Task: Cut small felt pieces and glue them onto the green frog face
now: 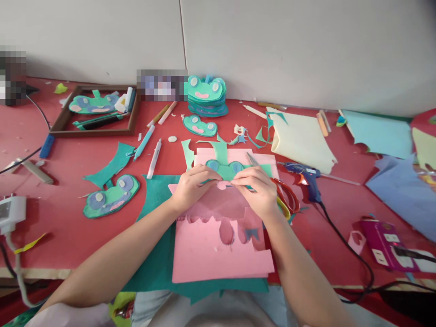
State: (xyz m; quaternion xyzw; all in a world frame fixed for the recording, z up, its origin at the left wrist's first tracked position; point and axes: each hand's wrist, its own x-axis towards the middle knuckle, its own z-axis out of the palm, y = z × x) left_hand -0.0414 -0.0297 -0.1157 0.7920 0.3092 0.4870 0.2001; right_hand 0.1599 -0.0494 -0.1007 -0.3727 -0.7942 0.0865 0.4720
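Both hands meet over the pink felt sheets at the middle of the table. My left hand (196,187) is closed, its fingertips pinching one end of a small pink felt piece (224,185). The other end is pinched by my right hand (256,187). Just beyond the fingertips lies a green felt frog face (225,170) with two blue eye circles. Cut-out holes and a jagged edge show in the pink felt sheet (218,263) nearer me, on top of dark green felt (153,259). Red and yellow scissors (288,197) lie beside and partly under my right hand.
A blue glue gun (308,175) with its cable lies right of the scissors. Stacked frog faces (207,93) stand at the back. A wooden frame (93,133) and a finished frog face (111,198) are left. Purple power strip (384,245) sits at the right front.
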